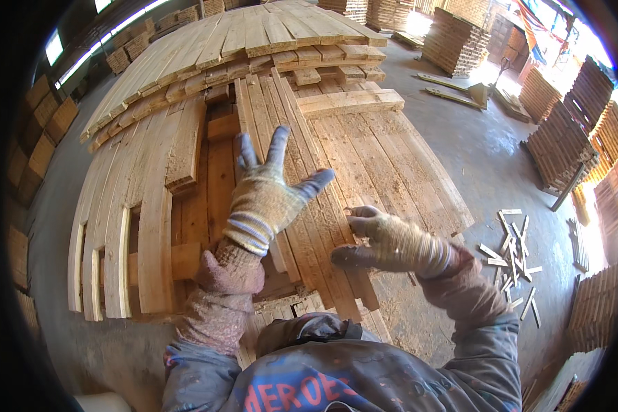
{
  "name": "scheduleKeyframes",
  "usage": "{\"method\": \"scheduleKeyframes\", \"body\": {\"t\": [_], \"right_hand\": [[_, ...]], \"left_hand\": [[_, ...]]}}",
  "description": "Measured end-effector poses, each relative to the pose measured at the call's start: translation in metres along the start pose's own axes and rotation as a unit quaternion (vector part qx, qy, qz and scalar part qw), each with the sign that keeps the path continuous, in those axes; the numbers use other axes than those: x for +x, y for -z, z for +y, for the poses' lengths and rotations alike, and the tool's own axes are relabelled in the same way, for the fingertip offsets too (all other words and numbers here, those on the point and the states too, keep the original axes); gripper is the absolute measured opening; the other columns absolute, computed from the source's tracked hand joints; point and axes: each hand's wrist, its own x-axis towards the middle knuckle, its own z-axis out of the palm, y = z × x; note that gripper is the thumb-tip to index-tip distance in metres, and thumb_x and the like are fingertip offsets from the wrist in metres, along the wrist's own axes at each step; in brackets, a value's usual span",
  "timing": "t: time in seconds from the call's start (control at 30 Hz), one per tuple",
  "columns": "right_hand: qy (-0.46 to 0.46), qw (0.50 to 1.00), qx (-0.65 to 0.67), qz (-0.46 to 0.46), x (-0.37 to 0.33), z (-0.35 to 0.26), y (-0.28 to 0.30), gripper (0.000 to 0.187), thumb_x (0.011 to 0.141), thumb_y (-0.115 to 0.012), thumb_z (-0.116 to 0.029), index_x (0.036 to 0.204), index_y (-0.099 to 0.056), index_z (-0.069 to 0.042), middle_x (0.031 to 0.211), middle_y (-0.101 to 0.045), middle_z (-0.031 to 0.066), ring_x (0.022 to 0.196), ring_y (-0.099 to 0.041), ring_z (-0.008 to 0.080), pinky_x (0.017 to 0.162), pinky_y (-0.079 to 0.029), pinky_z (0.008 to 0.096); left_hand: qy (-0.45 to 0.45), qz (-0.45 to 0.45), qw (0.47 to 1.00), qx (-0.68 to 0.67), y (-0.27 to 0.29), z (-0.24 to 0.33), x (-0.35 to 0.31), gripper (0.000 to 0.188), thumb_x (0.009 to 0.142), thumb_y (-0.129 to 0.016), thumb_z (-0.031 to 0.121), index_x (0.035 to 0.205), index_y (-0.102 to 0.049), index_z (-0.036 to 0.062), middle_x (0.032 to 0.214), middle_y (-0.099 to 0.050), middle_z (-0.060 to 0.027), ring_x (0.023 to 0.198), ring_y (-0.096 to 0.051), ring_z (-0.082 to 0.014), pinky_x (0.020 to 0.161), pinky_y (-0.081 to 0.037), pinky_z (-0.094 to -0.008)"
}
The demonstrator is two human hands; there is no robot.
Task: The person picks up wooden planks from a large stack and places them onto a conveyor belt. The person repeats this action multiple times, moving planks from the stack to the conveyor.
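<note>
My left hand (266, 194), in a knitted work glove, is raised with fingers spread above a stack of long pale wooden planks (336, 158) and holds nothing. My right hand (384, 242), gloved the same way, is bent at the wrist with its fingers curled on the edge of a narrow plank (323, 237) that runs toward me. Whether it grips or only touches the plank is unclear. The planks lie side by side in layers, several slanted across the pile.
A higher layer of planks (254, 41) lies across the far end. Short wood blocks (185, 259) sit at the left of the pile. Wood offcuts (511, 257) litter the concrete floor at right. Stacks of timber (559, 141) stand around the yard.
</note>
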Motion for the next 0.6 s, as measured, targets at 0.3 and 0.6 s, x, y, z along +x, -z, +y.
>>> {"method": "scheduleKeyframes", "body": {"t": [0.3,0.6], "right_hand": [[-0.096,0.907,-0.406,0.063,0.209,0.133,0.093,0.075,0.077,-0.082,-0.028,0.144,-0.052,-0.012,0.146,-0.055,0.0164,0.135,-0.050,0.0366,0.107,-0.045,0.0530],[-0.086,0.960,-0.253,-0.079,0.269,0.180,0.106,0.083,0.062,-0.086,-0.028,0.138,-0.059,-0.010,0.129,-0.067,0.0203,0.119,-0.065,0.0353,0.099,-0.052,0.0388]], "left_hand": [[0.023,-0.105,0.983,0.151,-0.017,0.050,0.024,0.096,0.076,-0.074,0.068,0.158,-0.034,0.0377,0.169,-0.011,-0.0198,0.154,-0.006,-0.0468,0.112,-0.017,-0.0776],[0.040,-0.093,0.988,0.116,-0.010,0.043,0.025,0.098,0.075,-0.079,0.059,0.158,-0.033,0.0347,0.168,-0.010,-0.0214,0.153,-0.007,-0.0475,0.112,-0.021,-0.0760]]}}
